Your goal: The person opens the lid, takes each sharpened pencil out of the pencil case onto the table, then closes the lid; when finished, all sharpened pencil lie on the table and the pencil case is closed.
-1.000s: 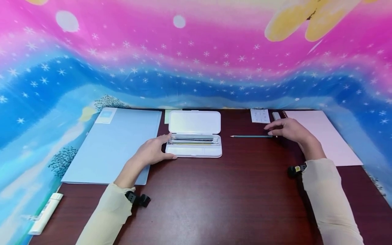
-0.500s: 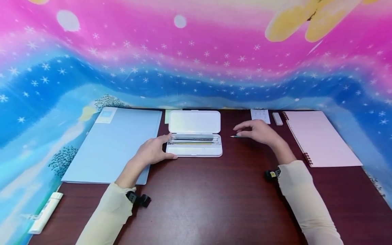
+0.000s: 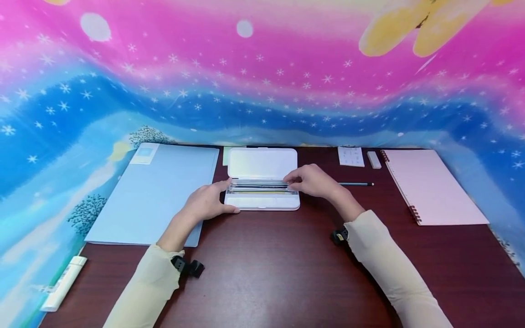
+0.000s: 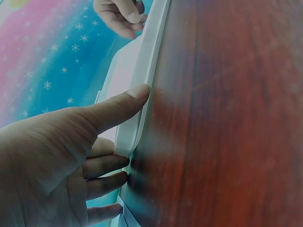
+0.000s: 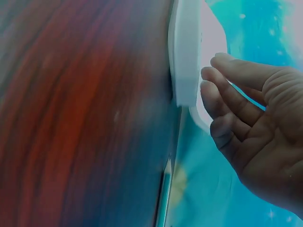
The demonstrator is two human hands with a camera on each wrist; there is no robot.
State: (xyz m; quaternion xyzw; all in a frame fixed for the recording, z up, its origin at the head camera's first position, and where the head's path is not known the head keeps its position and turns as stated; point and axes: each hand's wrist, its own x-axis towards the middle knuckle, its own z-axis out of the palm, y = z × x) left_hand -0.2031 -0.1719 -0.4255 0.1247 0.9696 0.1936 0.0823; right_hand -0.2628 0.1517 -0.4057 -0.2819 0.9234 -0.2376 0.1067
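An open white pencil case (image 3: 262, 202) lies at mid-table, its lid (image 3: 262, 163) flat behind it and several pens in its tray. My left hand (image 3: 209, 202) grips the case's left end, thumb along the front wall (image 4: 142, 61), fingers curled round the corner. My right hand (image 3: 305, 180) is at the right end, its loosely curled fingers over the pens. The right wrist view shows those fingers (image 5: 222, 94) beside the case (image 5: 184, 56) with nothing in them. A teal pencil (image 3: 357, 184) lies on the wood just right of that hand, and the same pencil (image 5: 165, 194) shows in the right wrist view.
A blue folder (image 3: 156, 191) lies left of the case, a pink spiral notebook (image 3: 430, 187) at the right. A white eraser (image 3: 373, 160) and a small printed card (image 3: 351, 156) sit near the back edge. A white tube (image 3: 61, 284) lies at the front left.
My right hand let go of the pencil on the table and moved left to the right end of the case. The left hand and the case stayed put.
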